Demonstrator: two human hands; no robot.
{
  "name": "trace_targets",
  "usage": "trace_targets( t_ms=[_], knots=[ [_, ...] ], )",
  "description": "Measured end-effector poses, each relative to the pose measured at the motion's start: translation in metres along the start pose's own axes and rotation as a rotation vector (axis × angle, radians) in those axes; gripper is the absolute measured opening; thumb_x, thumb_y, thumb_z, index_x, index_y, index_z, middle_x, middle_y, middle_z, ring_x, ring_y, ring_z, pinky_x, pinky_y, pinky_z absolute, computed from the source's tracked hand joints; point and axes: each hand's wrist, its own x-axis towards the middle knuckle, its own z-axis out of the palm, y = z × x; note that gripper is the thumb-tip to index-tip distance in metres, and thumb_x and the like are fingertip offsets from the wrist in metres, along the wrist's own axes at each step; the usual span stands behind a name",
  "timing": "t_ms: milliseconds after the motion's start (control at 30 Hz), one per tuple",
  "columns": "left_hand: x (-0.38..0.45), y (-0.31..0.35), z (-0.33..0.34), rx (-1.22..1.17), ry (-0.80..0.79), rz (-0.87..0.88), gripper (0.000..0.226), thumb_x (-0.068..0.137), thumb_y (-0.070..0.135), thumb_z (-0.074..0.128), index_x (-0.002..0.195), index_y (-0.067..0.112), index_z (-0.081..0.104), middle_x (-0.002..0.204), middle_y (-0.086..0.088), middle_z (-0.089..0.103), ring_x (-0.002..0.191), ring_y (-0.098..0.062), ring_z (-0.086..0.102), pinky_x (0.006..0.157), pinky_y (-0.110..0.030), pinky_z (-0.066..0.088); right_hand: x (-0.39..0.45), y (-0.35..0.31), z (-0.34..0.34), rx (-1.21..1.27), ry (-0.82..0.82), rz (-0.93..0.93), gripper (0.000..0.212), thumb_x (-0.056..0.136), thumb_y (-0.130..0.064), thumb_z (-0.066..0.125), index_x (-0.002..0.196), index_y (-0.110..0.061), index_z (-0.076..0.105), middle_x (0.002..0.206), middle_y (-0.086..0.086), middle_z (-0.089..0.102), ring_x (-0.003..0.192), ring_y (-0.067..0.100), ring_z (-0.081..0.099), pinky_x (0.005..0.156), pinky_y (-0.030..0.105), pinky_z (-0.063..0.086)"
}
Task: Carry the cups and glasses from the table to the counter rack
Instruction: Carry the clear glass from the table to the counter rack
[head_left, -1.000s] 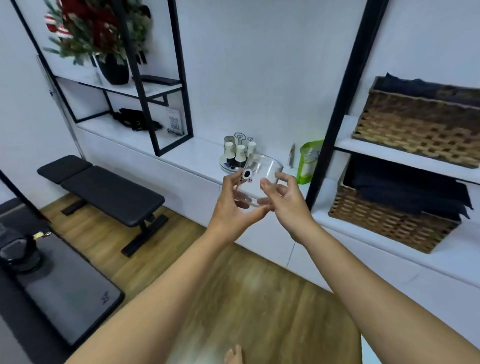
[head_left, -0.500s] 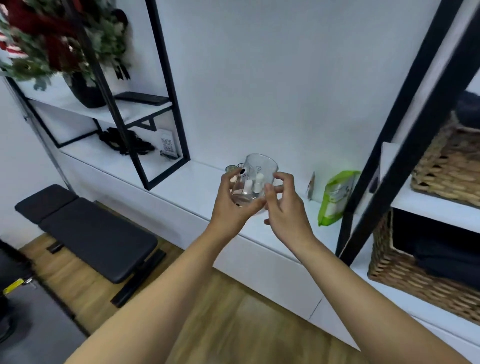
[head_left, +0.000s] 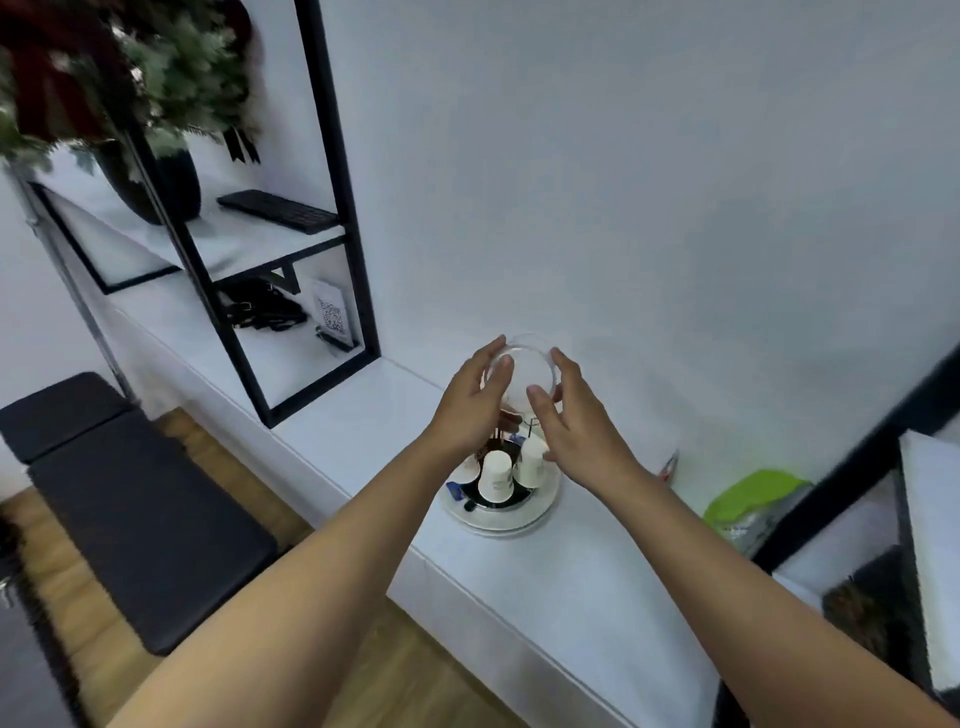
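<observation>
Both hands hold a clear glass upside down, its round base facing me, just above the cup rack. My left hand grips its left side and my right hand grips its right side. Directly beneath stands the round rack on the white counter. Two white cups sit inverted on the rack's pegs, with more cups partly hidden behind my left wrist.
A green pouch lies on the counter to the right, beside a black shelf post. A black-framed shelf with a plant, a keyboard and a QR sign stands to the left. A black bench sits on the wooden floor below left.
I have stepped up to the counter. The glass has been turned over from upright and brought above the rack, still held in both hands.
</observation>
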Motion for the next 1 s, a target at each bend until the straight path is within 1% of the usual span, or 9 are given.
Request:
trace_targets(
  t_ms=[67,167,267,333,400,533,733,900,1000],
  knots=[
    [0.025,-0.004,-0.003,0.043,-0.014,-0.047,0.05,0.108,0.041,0.048,0.156,0.031,0.04,0.154,-0.002,0.047,0.127,-0.036,0.061,0.108,-0.051,0.05,0.029,0.007,0.001,0.032,-0.028,0.03,0.064,0.104,-0.047,0.043,0.16,-0.027,0.018,0.146,0.006,0.043,0.119,0.022,0.057,0.098,0.054,0.052],
    [0.056,-0.013,-0.014,0.063,-0.008,-0.046,0.046,0.108,0.036,0.049,0.15,0.02,0.042,0.147,-0.003,0.05,0.113,-0.03,0.068,0.096,-0.039,0.058,0.064,0.015,0.008,0.047,-0.041,0.048,0.062,0.104,-0.048,0.043,0.158,-0.027,0.022,0.128,-0.001,0.05,0.107,0.024,0.063,0.089,0.052,0.057],
    [0.092,-0.027,-0.028,0.149,-0.042,-0.047,0.029,0.108,0.037,0.05,0.133,0.023,0.05,0.129,0.003,0.059,0.104,-0.004,0.065,0.078,-0.007,0.048,0.098,0.023,0.017,0.144,-0.046,0.149,0.058,0.103,-0.05,0.045,0.154,-0.026,0.031,0.103,-0.004,0.057,0.087,0.021,0.069,0.06,0.039,0.063],
    [0.119,-0.035,-0.037,0.172,-0.081,-0.059,0.02,0.107,0.037,0.051,0.126,0.029,0.054,0.117,0.01,0.06,0.093,0.014,0.06,0.067,0.001,0.041,0.122,0.029,0.024,0.194,-0.039,0.222,0.052,0.102,-0.05,0.045,0.145,-0.021,0.043,0.102,0.004,0.058,0.08,0.02,0.07,0.053,0.036,0.061],
    [0.146,-0.044,-0.042,0.2,-0.112,-0.06,0.022,0.107,0.04,0.051,0.126,0.031,0.057,0.112,0.015,0.061,0.093,0.015,0.06,0.071,-0.002,0.042,0.144,0.036,0.031,0.208,-0.026,0.267,0.043,0.103,-0.051,0.045,0.13,-0.019,0.052,0.102,0.012,0.06,0.079,0.021,0.07,0.055,0.038,0.062],
    [0.197,-0.066,-0.045,0.221,-0.189,-0.087,0.04,0.105,0.049,0.05,0.135,0.024,0.061,0.104,0.011,0.063,0.093,-0.005,0.06,0.089,-0.027,0.05,0.182,0.051,0.043,0.177,0.006,0.334,0.033,0.105,-0.049,0.041,0.115,-0.022,0.058,0.093,0.01,0.063,0.073,0.019,0.066,0.055,0.029,0.057],
    [0.257,-0.118,-0.046,0.323,-0.343,-0.146,0.039,0.106,0.05,0.045,0.127,0.024,0.065,0.087,0.013,0.063,0.076,-0.006,0.058,0.068,-0.023,0.044,0.22,0.086,0.073,0.03,0.007,0.441,0.032,0.107,-0.043,0.036,0.09,-0.029,0.058,0.081,-0.003,0.063,0.064,0.011,0.056,0.069,0.031,0.044],
    [0.277,-0.168,-0.047,0.375,-0.448,-0.197,0.043,0.106,0.05,0.044,0.136,0.024,0.061,0.109,0.004,0.066,0.099,-0.015,0.062,0.08,-0.027,0.044,0.23,0.116,0.1,-0.025,-0.02,0.56,0.032,0.107,-0.04,0.037,0.105,-0.02,0.062,0.091,0.001,0.065,0.081,0.019,0.059,0.077,0.034,0.047],
    [0.283,-0.193,-0.044,0.386,-0.478,-0.221,0.04,0.107,0.043,0.046,0.139,0.023,0.059,0.123,0.0,0.067,0.107,-0.017,0.062,0.086,-0.028,0.041,0.232,0.129,0.113,-0.03,-0.046,0.623,0.037,0.107,-0.039,0.04,0.116,-0.013,0.066,0.093,0.006,0.068,0.069,0.015,0.058,0.062,0.026,0.044]
  ],
)
